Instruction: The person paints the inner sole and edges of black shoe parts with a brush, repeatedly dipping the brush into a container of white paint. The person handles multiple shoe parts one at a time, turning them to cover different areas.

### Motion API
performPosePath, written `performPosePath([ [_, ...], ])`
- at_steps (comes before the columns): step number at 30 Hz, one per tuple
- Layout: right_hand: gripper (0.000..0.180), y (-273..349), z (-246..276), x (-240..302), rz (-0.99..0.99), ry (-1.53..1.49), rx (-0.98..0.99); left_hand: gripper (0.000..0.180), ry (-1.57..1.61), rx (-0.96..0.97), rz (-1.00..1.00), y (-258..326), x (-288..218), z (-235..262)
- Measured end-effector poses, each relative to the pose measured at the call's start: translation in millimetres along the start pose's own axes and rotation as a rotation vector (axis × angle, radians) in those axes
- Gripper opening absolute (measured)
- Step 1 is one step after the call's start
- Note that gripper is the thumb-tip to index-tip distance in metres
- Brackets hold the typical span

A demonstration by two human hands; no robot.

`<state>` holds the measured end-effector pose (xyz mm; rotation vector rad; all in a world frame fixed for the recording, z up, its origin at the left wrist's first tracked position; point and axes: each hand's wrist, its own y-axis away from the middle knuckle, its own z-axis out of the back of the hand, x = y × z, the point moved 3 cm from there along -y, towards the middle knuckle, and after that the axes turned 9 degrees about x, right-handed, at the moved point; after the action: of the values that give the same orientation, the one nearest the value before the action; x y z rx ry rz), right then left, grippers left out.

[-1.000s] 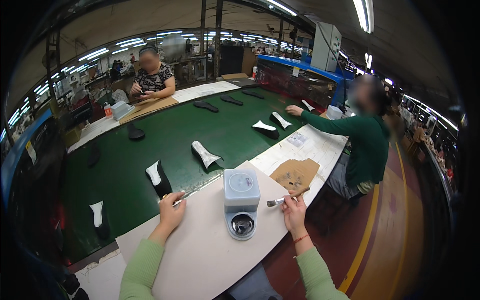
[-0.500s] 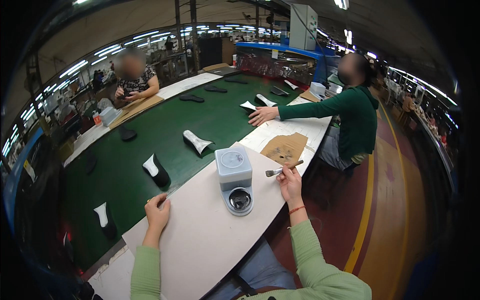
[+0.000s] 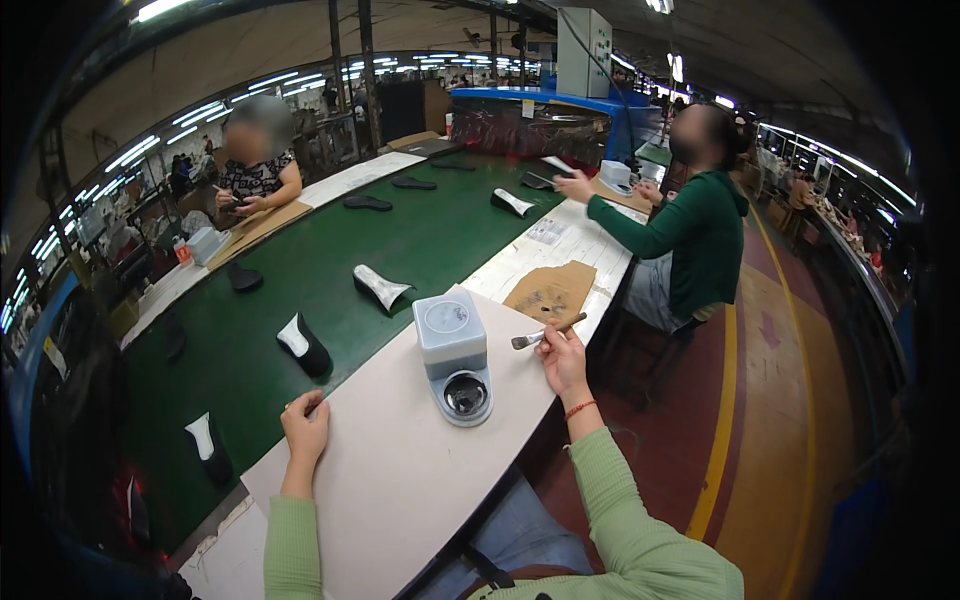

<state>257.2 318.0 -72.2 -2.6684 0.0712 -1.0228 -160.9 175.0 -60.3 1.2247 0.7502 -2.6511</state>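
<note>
My right hand (image 3: 565, 360) grips a flat-bristled brush (image 3: 528, 340) by its wooden handle, above the board's right edge. My left hand (image 3: 305, 425) rests at the left edge of the pale board (image 3: 400, 480), fingers curled with nothing visible in them. Between my hands stands a translucent plastic glue dispenser (image 3: 450, 335), with a round cup of dark-looking content (image 3: 465, 394) at its front. Beyond my left hand, a black insole with a white patch (image 3: 303, 345) lies on the green conveyor belt (image 3: 250, 420). Another such insole (image 3: 207, 448) lies nearer, to the left.
More insoles (image 3: 380, 288) are spread along the belt, some plain black (image 3: 367, 202). A stained cardboard piece (image 3: 553, 290) lies past the board. At right a co-worker in a green sleeve (image 3: 640, 232) holds a white-patched piece; another person (image 3: 258, 175) sits across the belt.
The co-worker at right has drawn an insole off the belt and lifted it. My view has shifted slightly; my hands keep nearly the same pose, the brush still in my right.
</note>
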Motion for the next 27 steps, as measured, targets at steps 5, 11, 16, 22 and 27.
performPosePath([
  [5, 0.014, 2.7, -2.5, -0.4, 0.000, 0.000, 0.014, 0.021, -0.005, -0.023, 0.008, 1.0, -2.7, 1.7],
  [11, 0.017, 3.4, -3.9, 0.7, -0.007, 0.011, 0.019, 0.020, -0.002, -0.012, -0.020, 2.2, -4.1, 1.9],
  [16, 0.018, 3.5, -4.8, 0.7, -0.018, 0.017, 0.029, 0.020, 0.001, -0.021, -0.019, 3.0, -4.8, 2.3],
  [22, 0.017, 2.9, -1.6, -0.1, -0.010, -0.009, 0.055, 0.021, 0.013, -0.020, -0.022, 3.4, -3.2, 1.6],
  [27, 0.018, 3.2, -0.7, 0.3, -0.005, 0.009, 0.052, 0.022, 0.005, -0.016, -0.001, 3.9, -1.7, 1.7],
])
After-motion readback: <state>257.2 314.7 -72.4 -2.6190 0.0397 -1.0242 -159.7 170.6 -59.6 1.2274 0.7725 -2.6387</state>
